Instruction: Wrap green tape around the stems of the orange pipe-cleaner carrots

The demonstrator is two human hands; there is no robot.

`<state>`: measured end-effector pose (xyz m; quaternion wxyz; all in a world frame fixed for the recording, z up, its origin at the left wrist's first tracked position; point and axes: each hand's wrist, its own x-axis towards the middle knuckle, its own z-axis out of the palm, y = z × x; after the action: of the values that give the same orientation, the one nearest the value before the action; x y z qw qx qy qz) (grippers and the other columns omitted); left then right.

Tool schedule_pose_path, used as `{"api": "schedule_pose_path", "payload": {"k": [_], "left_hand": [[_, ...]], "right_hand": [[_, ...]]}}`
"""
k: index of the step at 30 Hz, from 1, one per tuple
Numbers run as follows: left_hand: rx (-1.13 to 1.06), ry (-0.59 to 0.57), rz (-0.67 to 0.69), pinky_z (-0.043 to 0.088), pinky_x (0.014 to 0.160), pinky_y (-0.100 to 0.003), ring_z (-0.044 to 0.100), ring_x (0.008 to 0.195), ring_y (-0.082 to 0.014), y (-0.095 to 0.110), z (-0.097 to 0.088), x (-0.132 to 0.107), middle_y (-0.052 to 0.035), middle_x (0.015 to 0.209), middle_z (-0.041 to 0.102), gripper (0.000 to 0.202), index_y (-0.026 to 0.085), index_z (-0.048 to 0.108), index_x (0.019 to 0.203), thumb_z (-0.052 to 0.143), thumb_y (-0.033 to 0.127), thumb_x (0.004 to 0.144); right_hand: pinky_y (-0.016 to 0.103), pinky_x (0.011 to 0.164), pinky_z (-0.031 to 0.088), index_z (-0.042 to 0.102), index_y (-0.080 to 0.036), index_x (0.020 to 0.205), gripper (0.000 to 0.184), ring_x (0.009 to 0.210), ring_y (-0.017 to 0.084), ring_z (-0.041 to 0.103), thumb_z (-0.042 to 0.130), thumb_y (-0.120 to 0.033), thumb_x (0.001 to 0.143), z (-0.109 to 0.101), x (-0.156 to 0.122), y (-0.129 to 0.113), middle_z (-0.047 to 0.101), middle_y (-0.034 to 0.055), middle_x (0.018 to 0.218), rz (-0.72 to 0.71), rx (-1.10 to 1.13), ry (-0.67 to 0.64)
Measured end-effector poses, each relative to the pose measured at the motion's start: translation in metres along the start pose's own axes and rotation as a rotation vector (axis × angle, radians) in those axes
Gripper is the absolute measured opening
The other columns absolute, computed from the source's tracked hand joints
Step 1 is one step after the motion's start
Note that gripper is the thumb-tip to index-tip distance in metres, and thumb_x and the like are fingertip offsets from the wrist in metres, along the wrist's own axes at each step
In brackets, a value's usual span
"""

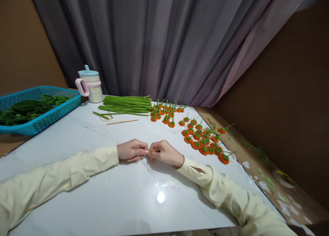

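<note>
My left hand (133, 150) and my right hand (164, 151) meet at the fingertips over the middle of the white marbled table (120, 195). Both are closed in a pinch, thumb against fingers. Whatever lies between the tips, if anything, is too small to make out. Beyond them is a thin wooden stick (122, 122). A bundle of green pipe-cleaner stems (125, 105) lies farther back, with a few short green pieces (100, 115) and a thin loop (106, 117) beside it. Several orange fuzzy pieces with green tops (196, 136) stand in clusters to the right.
A blue basket (53, 111) holding green fuzzy pieces stands at the left. At the back left is a tumbler (94, 88) with a pink handle. A grey curtain (154, 40) hangs behind the table. White scraps (264, 186) and a tape roll (283, 178) lie beyond the right edge.
</note>
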<state>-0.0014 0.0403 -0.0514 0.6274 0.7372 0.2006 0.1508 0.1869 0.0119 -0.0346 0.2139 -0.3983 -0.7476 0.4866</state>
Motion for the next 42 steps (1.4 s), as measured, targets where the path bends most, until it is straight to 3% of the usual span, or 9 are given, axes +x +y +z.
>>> {"api": "schedule_pose_path", "payload": {"k": [6,11,16,20,25,33,38,42], "left_hand": [[-0.095,-0.033,-0.024,0.035,0.039,-0.017,0.032,0.028,-0.0014,0.003,0.005,0.0,0.0067,0.044,0.05,0.035,0.013,0.049,0.068,0.051,0.043,0.085],[-0.223,0.005,-0.04,0.028,0.034,-0.016,0.031,0.026,-0.0013,0.005,0.005,-0.001,0.0033,0.048,0.056,0.034,0.012,0.05,0.067,0.058,0.042,0.081],[-0.364,0.087,-0.022,0.043,0.05,-0.022,0.037,0.028,-0.0049,0.007,0.006,-0.001,0.0061,0.032,0.045,0.029,0.012,0.051,0.065,0.057,0.036,0.081],[-0.396,0.116,-0.017,0.043,0.051,-0.023,0.042,0.031,-0.0078,0.006,0.008,0.0,0.0042,0.032,0.045,0.028,0.012,0.053,0.065,0.058,0.035,0.08],[-0.392,0.136,0.031,0.041,0.051,-0.024,0.047,0.036,-0.0113,0.006,0.007,0.002,0.0013,0.034,0.048,0.031,0.01,0.056,0.07,0.052,0.038,0.083],[-0.469,0.06,0.044,0.044,0.058,-0.029,0.053,0.044,-0.0152,0.006,0.003,0.002,0.0005,0.038,0.052,0.018,0.008,0.058,0.08,0.057,0.023,0.069],[-0.407,0.039,0.047,0.044,0.062,-0.03,0.056,0.05,-0.0158,0.006,0.002,0.001,0.0006,0.042,0.056,0.021,0.01,0.058,0.084,0.061,0.028,0.074],[-0.294,-0.094,0.007,0.045,0.069,-0.03,0.059,0.058,-0.0157,0.011,-0.005,0.002,0.001,0.047,0.059,0.027,0.013,0.053,0.089,0.06,0.037,0.08]], "right_hand": [[0.02,0.056,0.04,0.061,-0.015,0.066,0.016,0.048,0.009,0.05,0.048,-0.007,0.067,-0.006,0.004,0.005,0.058,-0.0042,0.047,0.005,-0.169,0.114],[0.023,0.062,0.044,0.061,-0.013,0.078,0.011,0.055,0.011,0.056,0.056,-0.022,0.075,-0.019,0.005,0.008,0.063,0.0,0.056,-0.025,0.1,-0.104],[0.024,0.064,0.044,0.055,-0.012,0.095,0.039,0.059,0.01,0.057,0.067,-0.039,0.07,-0.023,0.007,0.007,0.067,0.0028,0.066,-0.009,0.327,-0.128],[0.025,0.069,0.044,0.058,-0.012,0.09,0.041,0.068,0.011,0.059,0.074,-0.038,0.063,-0.023,0.009,0.011,0.068,0.0045,0.077,0.002,0.405,-0.131],[0.024,0.069,0.042,0.059,-0.011,0.089,0.038,0.069,0.01,0.058,0.077,-0.029,0.061,-0.025,0.009,0.013,0.066,0.0036,0.077,-0.03,0.464,-0.13],[0.025,0.066,0.041,0.06,-0.014,0.083,0.027,0.063,0.01,0.055,0.071,-0.032,0.067,-0.021,0.014,0.013,0.063,0.0013,0.072,-0.027,0.644,0.03],[0.023,0.064,0.04,0.059,-0.014,0.089,0.038,0.065,0.01,0.054,0.065,-0.047,0.072,-0.018,0.016,0.012,0.06,0.0018,0.074,0.0,0.652,0.072],[0.027,0.075,0.041,0.057,-0.013,0.079,0.045,0.075,0.013,0.055,0.056,-0.058,0.075,-0.018,0.015,0.012,0.059,0.0043,0.081,-0.051,0.525,0.067]]}}
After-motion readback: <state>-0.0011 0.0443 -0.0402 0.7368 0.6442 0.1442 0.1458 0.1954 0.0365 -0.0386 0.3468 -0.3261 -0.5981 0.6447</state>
